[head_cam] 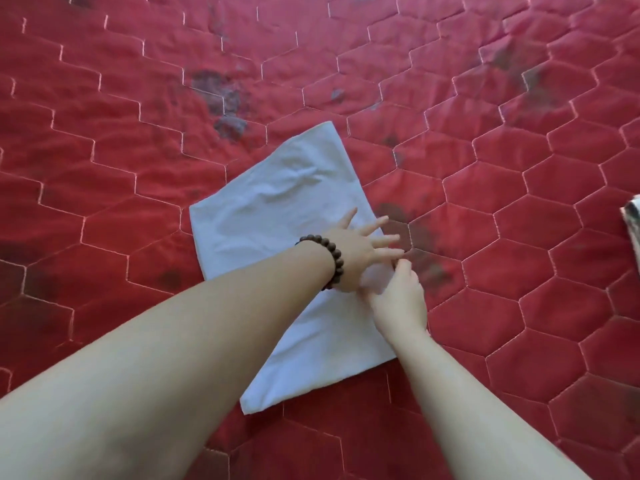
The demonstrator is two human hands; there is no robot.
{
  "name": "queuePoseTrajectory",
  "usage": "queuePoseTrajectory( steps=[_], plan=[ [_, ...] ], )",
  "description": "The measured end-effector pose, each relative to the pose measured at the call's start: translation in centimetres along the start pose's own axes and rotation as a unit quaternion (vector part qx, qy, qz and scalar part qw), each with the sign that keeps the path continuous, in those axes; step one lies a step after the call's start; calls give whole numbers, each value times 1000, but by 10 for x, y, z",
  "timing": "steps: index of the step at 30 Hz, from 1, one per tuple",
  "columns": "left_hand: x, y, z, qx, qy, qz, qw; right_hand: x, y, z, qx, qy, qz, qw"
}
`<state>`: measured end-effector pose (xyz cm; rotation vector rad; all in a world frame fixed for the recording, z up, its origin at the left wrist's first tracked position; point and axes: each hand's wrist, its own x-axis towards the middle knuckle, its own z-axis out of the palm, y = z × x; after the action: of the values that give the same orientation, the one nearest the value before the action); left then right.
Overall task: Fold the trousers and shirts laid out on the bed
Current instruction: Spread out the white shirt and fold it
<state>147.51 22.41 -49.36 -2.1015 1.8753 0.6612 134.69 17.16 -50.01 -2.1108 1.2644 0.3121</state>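
Observation:
A pale blue-white garment (pixel 277 206), folded into a long flat rectangle, lies slantwise on the red quilted bed (pixel 138 133). My left hand (pixel 360 247), with a dark bead bracelet at the wrist, presses flat on the garment's right edge, fingers straight and spread. My right hand (pixel 401 292) sits just below and beside it, fingers curled, pinching the cloth at that same right edge. Both forearms cross the lower part of the garment and hide some of it.
The red bedcover with hexagon stitching and dark faded patches fills the view on all sides. At the far right edge a corner of a patterned grey-white item (pixel 632 223) shows.

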Motion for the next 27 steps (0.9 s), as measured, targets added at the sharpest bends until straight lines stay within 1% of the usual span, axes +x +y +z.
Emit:
queuePoseTrajectory(
  steps=[1, 2, 4, 6, 8, 10, 13, 15, 17, 19, 20, 22, 24, 26, 27],
  plan=[
    [6, -1, 2, 3, -10, 2, 1000, 3, -1, 3, 17, -15, -8, 1000],
    [8, -3, 4, 6, -1, 3, 1000, 5, -1, 5, 12, -28, -15, 999],
    [6, -13, 4, 41, 40, 12, 998, 9, -1, 6, -15, -53, -26, 998],
    [0, -27, 2, 79, 49, 16, 996, 9, 0, 5, -43, -76, -57, 994],
    [-7, -42, -2, 109, 46, 14, 993, 8, 3, 1, -66, -82, -101, 989],
    [-14, -55, -5, 132, 51, 17, 990, 6, 8, -7, -83, -69, -143, 984],
    [-28, -67, -9, 133, 61, 23, 989, 7, 9, -22, -97, -35, -188, 977],
    [-37, -69, -14, 112, 45, 9, 993, 11, 5, -34, -136, -22, -220, 966],
    [-46, -74, -22, 70, 17, -30, 997, 19, -5, -52, -192, -2, -263, 946],
    [-59, -84, -37, 45, 2, -81, 996, 25, -16, -75, -233, 31, -293, 927],
    [-66, -91, -47, 51, 8, -100, 994, 28, -23, -88, -246, 49, -304, 919],
    [-79, -106, -71, 68, 47, -135, 987, 31, -39, -116, -266, 105, -328, 900],
    [-92, -118, -101, 78, 116, -159, 977, 31, -55, -144, -254, 197, -372, 871],
    [-105, -124, -130, 100, 215, -161, 958, 27, -71, -170, -233, 305, -420, 822],
    [-112, -125, -141, 115, 263, -155, 945, 26, -77, -180, -229, 344, -437, 799]
  ],
)
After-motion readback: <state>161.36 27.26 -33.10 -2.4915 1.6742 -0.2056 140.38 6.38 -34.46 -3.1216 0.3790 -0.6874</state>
